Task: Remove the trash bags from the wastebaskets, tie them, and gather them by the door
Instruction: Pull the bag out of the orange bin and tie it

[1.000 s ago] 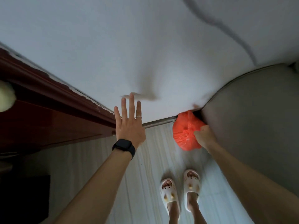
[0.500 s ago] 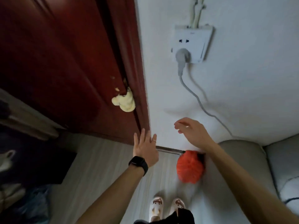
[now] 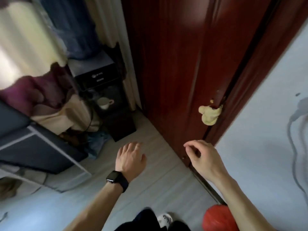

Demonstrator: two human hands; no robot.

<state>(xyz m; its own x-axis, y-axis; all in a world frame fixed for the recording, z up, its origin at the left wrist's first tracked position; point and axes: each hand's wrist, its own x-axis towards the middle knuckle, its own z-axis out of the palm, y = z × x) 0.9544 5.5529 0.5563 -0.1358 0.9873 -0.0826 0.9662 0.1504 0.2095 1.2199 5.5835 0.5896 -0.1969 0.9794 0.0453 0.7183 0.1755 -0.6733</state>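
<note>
Red trash bag (image 3: 216,219) on floor (image 3: 158,184) at 5 o'clock, near door (image 3: 175,64). Left hand (image 3: 130,157) grip released; right hand (image 3: 202,158) loosely curled, empty.

A pale plank floor (image 3: 158,180) meets a white wall (image 3: 258,155); a black cabinet (image 3: 96,75) stands farther back.

red trash bag (image 3: 215,220): 1 | hands (image 3: 130,158) (image 3: 204,158): 2 | door (image 3: 175,64): 1 | cup (image 3: 104,102): 1
</note>
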